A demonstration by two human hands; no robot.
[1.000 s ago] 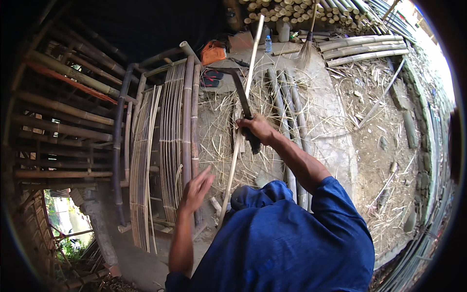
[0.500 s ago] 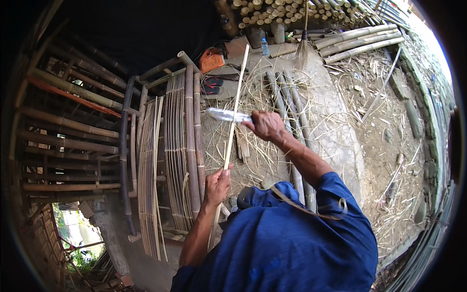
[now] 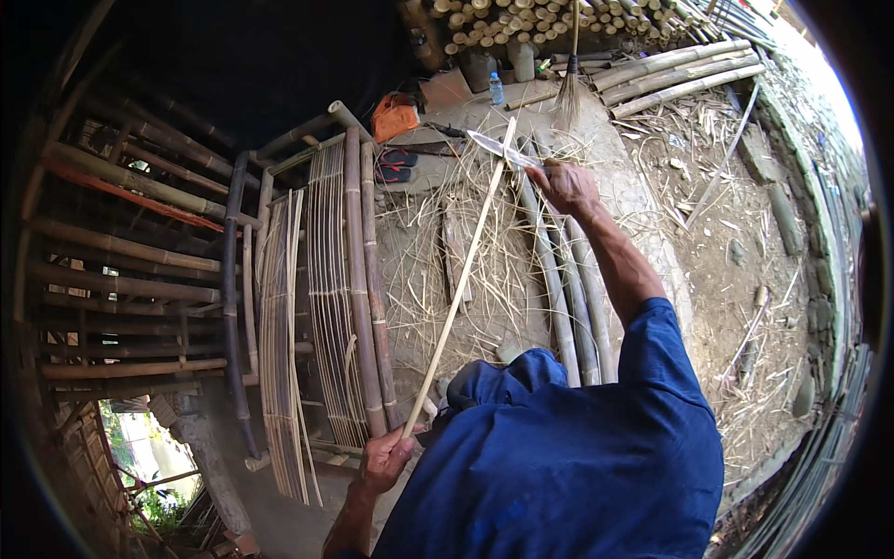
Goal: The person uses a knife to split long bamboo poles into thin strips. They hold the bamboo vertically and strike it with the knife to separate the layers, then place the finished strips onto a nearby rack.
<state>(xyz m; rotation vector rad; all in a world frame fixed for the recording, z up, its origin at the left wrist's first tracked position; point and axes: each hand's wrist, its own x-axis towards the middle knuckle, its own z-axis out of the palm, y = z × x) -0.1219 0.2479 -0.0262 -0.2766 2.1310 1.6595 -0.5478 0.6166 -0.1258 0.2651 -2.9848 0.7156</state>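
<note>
My left hand (image 3: 386, 459) is closed around the lower end of a long pale bamboo strip (image 3: 463, 284), close to my left side. The strip slants up and away to the right. In my right hand (image 3: 566, 188), held out ahead with the arm stretched, is a knife (image 3: 503, 149) gripped by its handle. Its broad bright blade points left and crosses the strip near the far end, seemingly touching it. Thin bamboo shavings (image 3: 419, 270) lie scattered on the ground beneath.
On the left stands a bamboo frame (image 3: 357, 279) with slatted strips (image 3: 279, 354). Dark bamboo poles (image 3: 549, 279) lie right of the shavings. Farther off are sandals (image 3: 396, 166), an orange bag (image 3: 395, 117), a water bottle (image 3: 495, 88), a broom (image 3: 568, 98) and stacked bamboo (image 3: 503, 23).
My right hand and the knife have moved farther away and to the right along the strip. My left hand has drawn back toward me, and a curled shaving near my right arm is gone.
</note>
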